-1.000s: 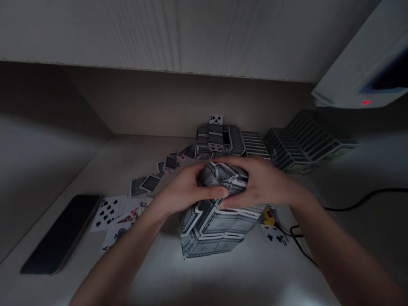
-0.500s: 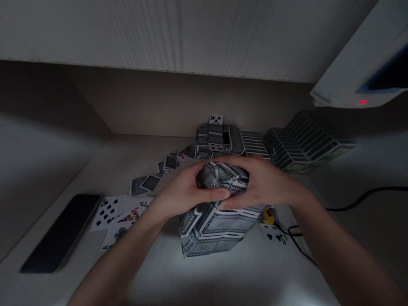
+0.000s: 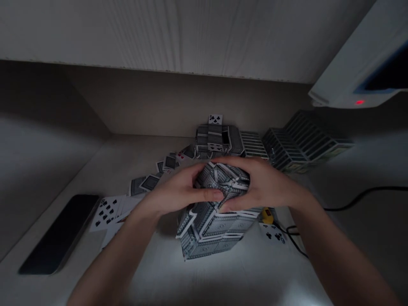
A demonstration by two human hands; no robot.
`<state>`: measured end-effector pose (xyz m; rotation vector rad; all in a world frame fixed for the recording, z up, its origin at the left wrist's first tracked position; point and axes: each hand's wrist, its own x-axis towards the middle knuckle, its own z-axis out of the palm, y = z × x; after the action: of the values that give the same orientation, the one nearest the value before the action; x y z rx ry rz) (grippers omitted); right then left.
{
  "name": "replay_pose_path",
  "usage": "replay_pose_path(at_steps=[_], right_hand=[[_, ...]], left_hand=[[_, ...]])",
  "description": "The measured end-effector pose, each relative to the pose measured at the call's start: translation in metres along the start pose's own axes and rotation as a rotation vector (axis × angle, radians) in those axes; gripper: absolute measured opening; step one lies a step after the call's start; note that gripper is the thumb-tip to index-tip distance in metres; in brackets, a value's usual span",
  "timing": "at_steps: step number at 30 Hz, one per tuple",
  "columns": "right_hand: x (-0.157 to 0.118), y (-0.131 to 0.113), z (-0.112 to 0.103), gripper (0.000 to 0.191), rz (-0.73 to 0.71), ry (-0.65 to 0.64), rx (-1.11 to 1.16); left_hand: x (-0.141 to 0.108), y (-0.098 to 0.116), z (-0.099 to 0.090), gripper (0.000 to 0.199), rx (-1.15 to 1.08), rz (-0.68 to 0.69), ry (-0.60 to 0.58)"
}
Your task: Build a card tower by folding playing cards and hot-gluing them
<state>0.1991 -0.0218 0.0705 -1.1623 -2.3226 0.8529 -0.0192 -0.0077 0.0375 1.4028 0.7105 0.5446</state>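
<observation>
A boxy structure of folded playing cards (image 3: 219, 229), with patterned grey backs and white edges, stands on the pale surface in front of me. My left hand (image 3: 178, 191) wraps round its upper left side, thumb pressed along the front. From the right, my right hand (image 3: 264, 182) grips the top part, its thumb nearly meeting the left one. Between the hands the rounded card top shows creases and gaps. The fingertips behind the structure are hidden. Loose face-up cards (image 3: 106, 212) lie left of my left forearm.
Behind stand another folded-card model (image 3: 212, 138) and long ribbed card pieces (image 3: 287, 144). A black phone (image 3: 60, 233) lies at left. On the right are a yellow object (image 3: 267, 215), a black cable (image 3: 357, 199) and a face-up card (image 3: 273, 234). A white device (image 3: 350, 76) hangs at upper right.
My left hand and its thumb have shifted slightly left. A card flap at the structure's left side sticks out a little farther. Both hands keep their hold.
</observation>
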Motion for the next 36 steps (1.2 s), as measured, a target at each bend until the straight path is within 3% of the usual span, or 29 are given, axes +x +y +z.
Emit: replay_pose_path(at_steps=[5, 17, 36], right_hand=[[-0.0006, -0.0003, 0.0004, 0.080, -0.006, -0.004, 0.001], [0.0015, 0.0024, 0.0003, 0.078, -0.044, 0.033, -0.061], [0.0029, 0.0012, 0.0002, 0.077, -0.066, 0.038, -0.057]], left_hand=[[0.0004, -0.0020, -0.0063, 0.054, -0.088, 0.003, -0.075], [0.0013, 0.0006, -0.0011, 0.056, -0.029, 0.057, -0.009], [-0.0029, 0.0026, 0.0003, 0.059, 0.062, 0.073, -0.001]])
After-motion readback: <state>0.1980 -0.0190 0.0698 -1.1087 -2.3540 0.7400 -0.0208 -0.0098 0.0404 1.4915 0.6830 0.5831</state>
